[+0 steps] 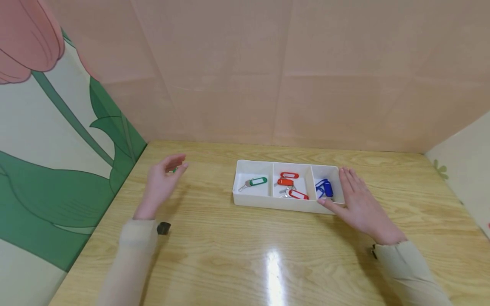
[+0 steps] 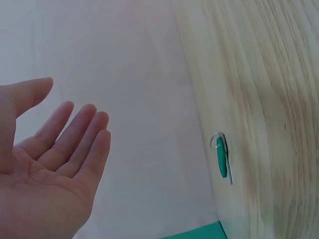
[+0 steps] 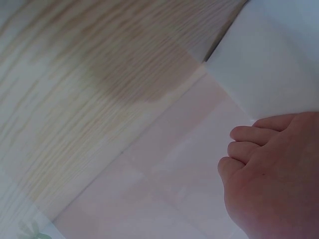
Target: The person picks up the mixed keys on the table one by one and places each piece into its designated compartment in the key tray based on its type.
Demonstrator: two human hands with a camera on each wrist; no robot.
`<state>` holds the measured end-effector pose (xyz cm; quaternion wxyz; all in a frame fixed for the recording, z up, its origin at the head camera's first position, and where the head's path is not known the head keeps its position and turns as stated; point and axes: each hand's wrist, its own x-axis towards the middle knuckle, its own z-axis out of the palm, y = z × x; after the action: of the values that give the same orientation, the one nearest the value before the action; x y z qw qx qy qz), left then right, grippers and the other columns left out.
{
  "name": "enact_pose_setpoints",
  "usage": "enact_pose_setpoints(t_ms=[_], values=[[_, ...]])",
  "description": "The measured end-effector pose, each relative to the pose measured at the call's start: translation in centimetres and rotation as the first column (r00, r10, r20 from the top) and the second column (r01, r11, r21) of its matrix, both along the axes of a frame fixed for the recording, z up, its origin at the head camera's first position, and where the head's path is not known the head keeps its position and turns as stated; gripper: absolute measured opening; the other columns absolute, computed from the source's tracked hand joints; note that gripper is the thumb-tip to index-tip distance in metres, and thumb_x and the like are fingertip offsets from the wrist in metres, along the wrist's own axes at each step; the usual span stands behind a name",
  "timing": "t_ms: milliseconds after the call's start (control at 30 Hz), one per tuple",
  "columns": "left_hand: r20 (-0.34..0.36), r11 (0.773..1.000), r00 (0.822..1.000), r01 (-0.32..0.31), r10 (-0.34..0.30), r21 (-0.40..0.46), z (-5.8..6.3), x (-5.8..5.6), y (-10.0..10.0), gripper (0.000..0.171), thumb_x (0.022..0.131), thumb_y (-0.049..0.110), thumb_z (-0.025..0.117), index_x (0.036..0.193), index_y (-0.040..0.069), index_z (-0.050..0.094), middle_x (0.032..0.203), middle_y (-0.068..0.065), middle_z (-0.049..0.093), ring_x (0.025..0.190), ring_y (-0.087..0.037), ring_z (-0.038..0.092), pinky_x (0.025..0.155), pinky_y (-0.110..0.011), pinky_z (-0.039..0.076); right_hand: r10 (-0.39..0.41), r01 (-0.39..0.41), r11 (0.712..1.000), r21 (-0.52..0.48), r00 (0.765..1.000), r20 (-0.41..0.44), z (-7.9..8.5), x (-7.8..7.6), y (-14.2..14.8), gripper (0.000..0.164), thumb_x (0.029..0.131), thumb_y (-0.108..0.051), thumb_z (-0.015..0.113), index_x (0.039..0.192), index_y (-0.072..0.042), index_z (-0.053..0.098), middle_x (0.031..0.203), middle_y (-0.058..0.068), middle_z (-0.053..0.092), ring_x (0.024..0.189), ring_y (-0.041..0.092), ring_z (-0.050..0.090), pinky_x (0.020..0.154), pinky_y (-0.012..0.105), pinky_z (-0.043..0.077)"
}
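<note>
A white three-compartment tray [image 1: 252, 199] stands on the table. Its left section holds a key with a green tag [image 1: 258, 181], the middle one keys with red tags [image 1: 298, 194], and the right one blue tags [image 1: 328, 188]. My right hand [image 1: 361, 208] rests against the tray's right end, fingers extended along the end wall and thumb at the front rim. Off to the left, my left hand [image 1: 160, 180] has loosely bent fingers and an empty palm. Another key with a green tag [image 2: 222, 157] lies on the table beyond that hand, partly hidden by it in the head view.
The wooden table [image 1: 214, 250] meets a pinkish cloth backdrop [image 1: 237, 106] along its far edge. A panel with printed flowers and leaves [image 1: 57, 191] borders it on the left, and a pale panel [image 1: 471, 170] on the right.
</note>
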<state>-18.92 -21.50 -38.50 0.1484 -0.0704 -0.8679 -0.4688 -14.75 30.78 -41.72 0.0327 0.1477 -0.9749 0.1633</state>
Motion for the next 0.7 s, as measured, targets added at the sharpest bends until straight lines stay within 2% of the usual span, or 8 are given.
enact_pose_setpoints(t_ms=[400,700], values=[[0.003,1.000,1.000,-0.014,0.014,-0.005,-0.3,0.1,-1.7,0.040,0.102,0.026,0.067,0.133,0.001,0.063,0.130,-0.017,0.065,0.119,-0.034,0.061,0.103,-0.054,0.046,-0.001,0.001,1.000,0.002,1.000,0.002,0.0,0.0,0.0,0.108,0.096,-0.062,0.060,0.161,0.001,0.001,0.167,0.024,0.001,0.153,0.034,-0.008,0.122,0.052,-0.001],[0.025,0.999,1.000,-0.016,0.017,-0.035,-0.1,-0.5,-2.5,0.041,0.103,0.027,0.064,0.134,0.000,0.062,0.131,-0.017,0.065,0.121,-0.035,0.059,0.105,-0.052,0.045,0.001,-0.001,1.000,-0.002,1.000,0.000,0.2,0.1,-0.1,0.107,0.096,-0.061,0.060,0.161,0.001,0.001,0.166,0.025,0.002,0.153,0.035,-0.007,0.122,0.051,-0.002]])
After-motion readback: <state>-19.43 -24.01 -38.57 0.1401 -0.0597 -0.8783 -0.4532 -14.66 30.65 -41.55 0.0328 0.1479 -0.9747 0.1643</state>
